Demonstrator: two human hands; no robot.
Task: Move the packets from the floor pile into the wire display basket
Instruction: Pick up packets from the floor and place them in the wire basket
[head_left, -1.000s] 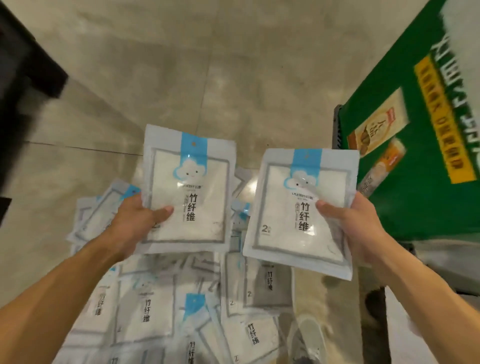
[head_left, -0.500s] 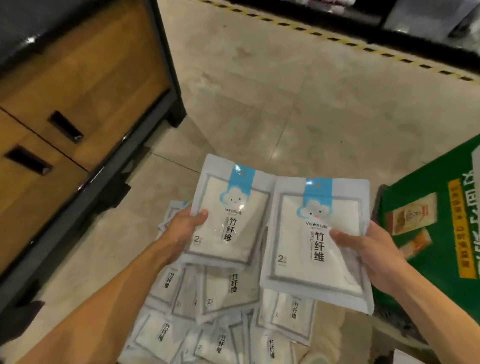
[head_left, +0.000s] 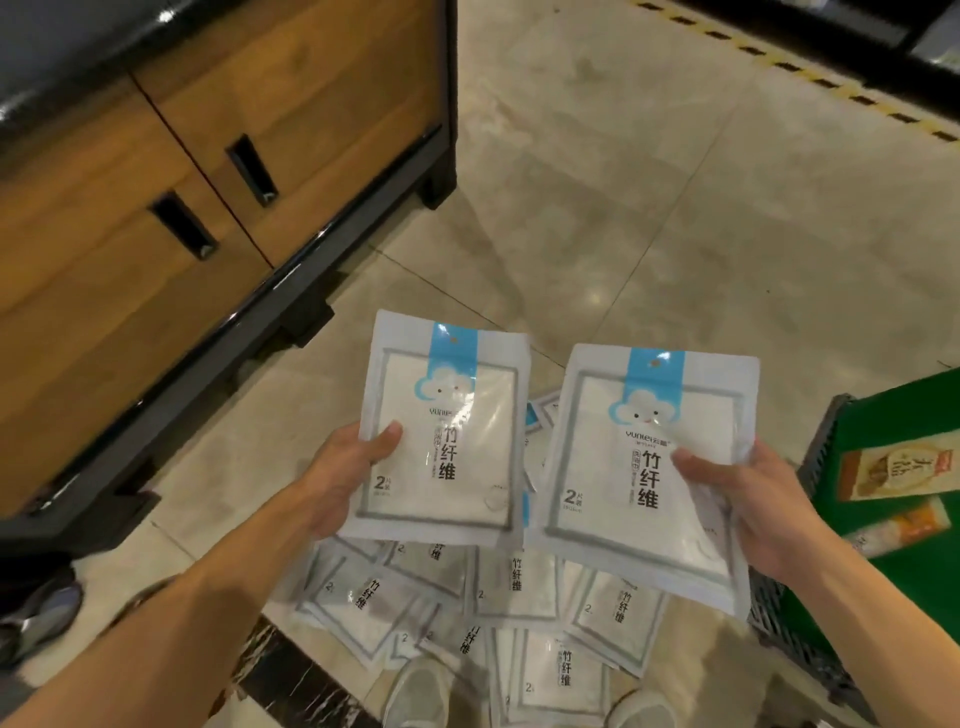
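My left hand (head_left: 347, 475) grips the lower left edge of a white packet (head_left: 452, 415) with a blue cloud label, thumb on its front. My right hand (head_left: 748, 499) grips a second, identical packet (head_left: 613, 499) by its right edge, thumb across the front. Both packets are held upright, side by side, above the floor pile of packets (head_left: 498, 613), which lies spread on the tiles below. A dark wire basket edge (head_left: 821, 452) shows at the right, beside a green sign.
A wooden cabinet (head_left: 156, 208) on a black base stands at the left. A green sign (head_left: 914, 467) with product pictures is at the right. My shoes (head_left: 421, 696) stand by the pile. Another dark shoe (head_left: 36, 618) is at far left. Beige tiled floor (head_left: 675, 208) stretches ahead.
The view has swung up and left, bringing the wooden cabinet in. Both hands keep their packets, which have moved apart a little after overlapping half a second ago.
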